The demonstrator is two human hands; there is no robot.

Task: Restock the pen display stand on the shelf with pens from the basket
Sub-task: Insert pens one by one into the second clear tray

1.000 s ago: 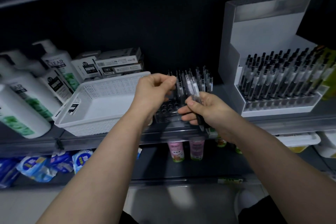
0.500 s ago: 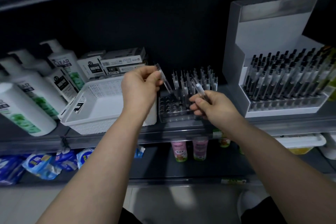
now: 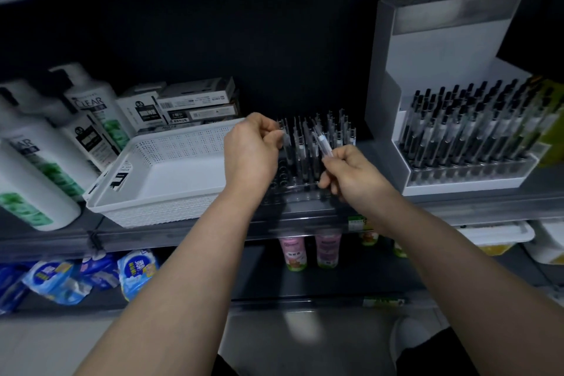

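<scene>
A clear pen display stand (image 3: 302,186) sits on the shelf between a white basket (image 3: 171,174) and a white display box. Several pens stand upright in its back rows; its front holes are bare. My left hand (image 3: 250,152) pinches one clear pen (image 3: 285,139) upright over the stand's left side. My right hand (image 3: 351,174) grips a small bunch of pens (image 3: 322,143) just right of that, tips pointing up and back. The visible part of the basket's floor shows no pens.
A white display box (image 3: 451,131) full of black pens stands at the right. Shampoo bottles (image 3: 33,162) and small cartons (image 3: 183,107) crowd the left and back. The shelf's front rail (image 3: 457,207) runs below my wrists, with drinks and packets on the lower shelf.
My left hand has brought its single pen right and down from above the basket's edge to the stand's left rows. My right hand has stayed in front of the stand with its bunch.
</scene>
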